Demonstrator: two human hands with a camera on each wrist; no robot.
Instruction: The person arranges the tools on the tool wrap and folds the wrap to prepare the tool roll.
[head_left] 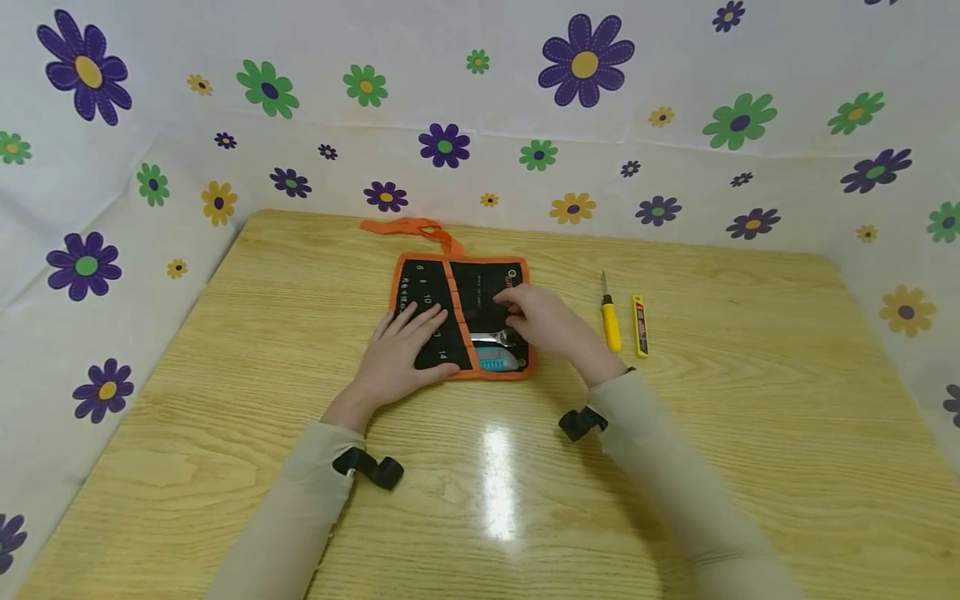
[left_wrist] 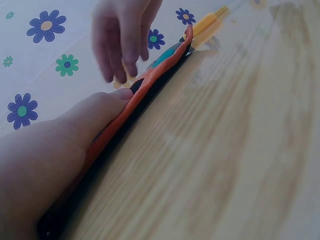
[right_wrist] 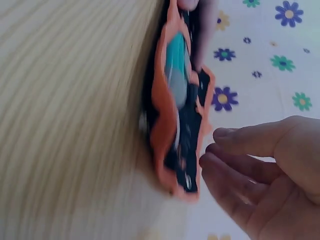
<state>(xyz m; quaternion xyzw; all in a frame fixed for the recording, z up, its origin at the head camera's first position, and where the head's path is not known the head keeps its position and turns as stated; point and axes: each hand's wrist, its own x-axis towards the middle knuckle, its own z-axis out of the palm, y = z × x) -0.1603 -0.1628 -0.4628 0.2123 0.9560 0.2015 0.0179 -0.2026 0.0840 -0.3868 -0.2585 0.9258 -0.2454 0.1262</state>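
Observation:
A black tool pouch (head_left: 480,283) with orange edging lies spread on the table, its left flap printed with size numbers. My left hand (head_left: 401,350) rests on that flap with its fingers spread. A shiny wrench (head_left: 491,337) sits in one pocket, its end showing on the right half. Below it is a teal-and-grey tool (head_left: 495,360), tucked in at the near edge; its teal body (right_wrist: 175,60) shows in the right wrist view too. My right hand (head_left: 551,325) hovers over the pouch's right side, fingers loosely bent and nothing between them (right_wrist: 265,175).
To the right of the pouch lie a yellow-handled screwdriver (head_left: 611,325) and a slim yellow case (head_left: 640,327) with a dark and red label. An orange strap (head_left: 405,225) trails from the pouch's far edge. A flowered white cloth (head_left: 480,100) hangs behind the wooden table (head_left: 225,400).

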